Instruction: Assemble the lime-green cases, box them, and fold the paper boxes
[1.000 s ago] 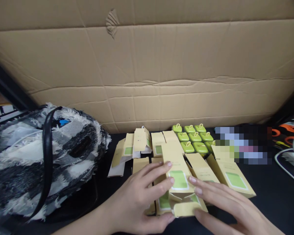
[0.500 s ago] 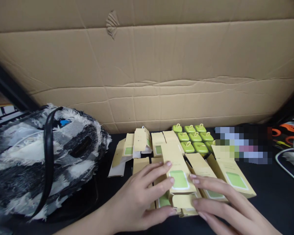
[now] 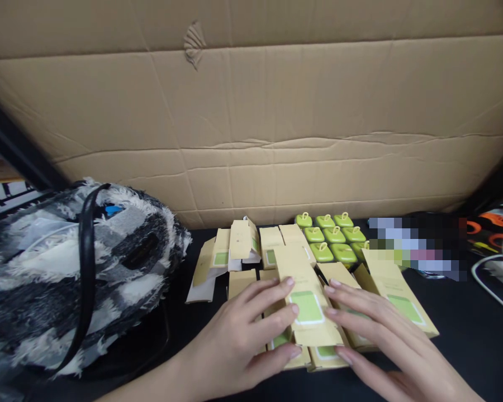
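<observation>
A small tan cardboard box (image 3: 305, 298) with a green square printed on it lies between my hands, on top of other boxes. Against its left side press the fingers of my left hand (image 3: 247, 329), thumb low by the near end. My right hand (image 3: 385, 329) has its fingertips along the right side and the thumb near the lower right corner. At the near end, a flap (image 3: 318, 338) lies in line with the printed face. Beneath it, parts of similar boxes (image 3: 327, 360) show. To the right, another box (image 3: 402, 301) has its long flap raised.
Several green rounded cases (image 3: 334, 234) with loops stand in rows at the back. More tan boxes (image 3: 241, 240) sit left of them. A shaggy black-and-white bag (image 3: 121, 268) fills the left. White cables (image 3: 492, 273) lie at right, and a cardboard wall (image 3: 251, 111) rises behind.
The near-end flap has swung up from hanging below to lie in line with the box's face. My right fingers have shifted slightly upward and straightened; my left hand has stayed nearly still.
</observation>
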{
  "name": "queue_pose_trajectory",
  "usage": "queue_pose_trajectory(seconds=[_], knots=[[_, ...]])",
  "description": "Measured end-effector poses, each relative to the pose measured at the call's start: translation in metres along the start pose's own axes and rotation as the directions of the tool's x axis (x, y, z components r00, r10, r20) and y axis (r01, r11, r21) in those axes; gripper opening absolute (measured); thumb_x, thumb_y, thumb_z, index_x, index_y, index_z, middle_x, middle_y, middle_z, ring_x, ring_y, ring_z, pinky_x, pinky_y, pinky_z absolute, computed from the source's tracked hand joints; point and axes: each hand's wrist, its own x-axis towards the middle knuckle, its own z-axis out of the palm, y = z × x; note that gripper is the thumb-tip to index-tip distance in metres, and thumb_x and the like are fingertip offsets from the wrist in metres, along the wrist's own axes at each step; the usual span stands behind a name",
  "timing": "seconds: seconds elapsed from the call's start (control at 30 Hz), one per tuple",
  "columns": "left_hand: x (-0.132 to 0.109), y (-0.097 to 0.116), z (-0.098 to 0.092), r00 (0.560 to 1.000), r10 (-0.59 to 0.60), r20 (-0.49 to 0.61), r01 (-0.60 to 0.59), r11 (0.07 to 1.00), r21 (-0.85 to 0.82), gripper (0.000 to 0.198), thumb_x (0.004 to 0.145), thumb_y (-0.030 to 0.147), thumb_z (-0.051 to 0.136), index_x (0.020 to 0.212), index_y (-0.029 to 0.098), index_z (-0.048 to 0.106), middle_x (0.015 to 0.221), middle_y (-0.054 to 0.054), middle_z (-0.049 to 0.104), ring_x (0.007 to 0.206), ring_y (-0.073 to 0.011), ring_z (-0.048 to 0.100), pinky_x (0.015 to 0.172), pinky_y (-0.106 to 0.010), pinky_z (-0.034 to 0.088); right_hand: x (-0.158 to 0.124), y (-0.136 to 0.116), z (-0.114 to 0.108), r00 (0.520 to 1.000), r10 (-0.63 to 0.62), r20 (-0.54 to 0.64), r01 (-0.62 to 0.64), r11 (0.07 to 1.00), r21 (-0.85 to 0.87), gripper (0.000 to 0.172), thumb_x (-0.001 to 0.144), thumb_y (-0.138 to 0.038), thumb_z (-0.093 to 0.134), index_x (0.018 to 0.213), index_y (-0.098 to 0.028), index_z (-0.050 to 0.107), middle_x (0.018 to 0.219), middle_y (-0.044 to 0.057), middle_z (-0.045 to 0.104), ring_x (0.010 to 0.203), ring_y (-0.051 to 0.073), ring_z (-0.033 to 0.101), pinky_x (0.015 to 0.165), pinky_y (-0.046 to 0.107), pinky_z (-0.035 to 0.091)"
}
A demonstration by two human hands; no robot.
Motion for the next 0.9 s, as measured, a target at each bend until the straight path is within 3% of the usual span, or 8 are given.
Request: queue_pose_trajectory(seconds=[0.3, 0.7, 0.77, 0.9], knots=[[0.001, 0.001, 0.002, 1.0, -0.014, -0.028, 0.015, 0.999, 0.029, 0.024, 0.091, 0.02, 0.056, 0.114, 0.015, 0.054, 0.126, -0.017, 0.06, 0.115, -0.0264, 0.057, 0.094, -0.041, 0.054, 0.006, -0.005, 0.004, 0.998, 0.055, -0.03, -0.053, 0.996, 0.07, 0.014, 0.088, -0.013, 0.055, 0.098, -0.016, 0.065, 0.098, 0.011, 0.074, 0.095, 0.019, 0.071, 0.079, 0.024, 0.059], [0.008, 0.008, 0.013, 0.973, -0.08, -0.215, 0.073, 0.997, -0.038, 0.024, 0.079, 0.009, 0.062, 0.101, 0.016, 0.058, 0.112, -0.013, 0.068, 0.104, -0.0243, 0.064, 0.086, -0.037, 0.056, 0.004, -0.01, 0.016, 0.986, 0.134, -0.097, -0.114, 0.976, 0.184, 0.018, 0.084, -0.006, 0.053, 0.09, -0.021, 0.062, 0.092, 0.008, 0.069, 0.091, 0.021, 0.072, 0.072, 0.026, 0.058], [0.009, 0.009, 0.011, 0.977, -0.107, -0.185, 0.095, 0.993, -0.076, 0.026, 0.077, 0.012, 0.065, 0.102, 0.017, 0.058, 0.112, -0.012, 0.067, 0.103, -0.0244, 0.064, 0.086, -0.037, 0.056, 0.004, -0.01, 0.014, 0.987, 0.116, -0.107, -0.098, 0.982, 0.163, 0.016, 0.084, -0.006, 0.054, 0.088, -0.02, 0.062, 0.09, 0.008, 0.069, 0.089, 0.02, 0.072, 0.071, 0.025, 0.058], [0.01, 0.009, -0.003, 0.989, -0.15, 0.016, 0.151, 0.978, -0.141, 0.034, 0.079, 0.027, 0.07, 0.11, 0.017, 0.059, 0.127, -0.015, 0.056, 0.114, -0.0264, 0.058, 0.092, -0.037, 0.054, 0.007, -0.005, 0.01, 0.99, 0.068, -0.125, -0.058, 0.995, 0.085, 0.013, 0.082, -0.008, 0.057, 0.088, -0.019, 0.061, 0.084, 0.006, 0.07, 0.081, 0.018, 0.072, 0.067, 0.024, 0.059]])
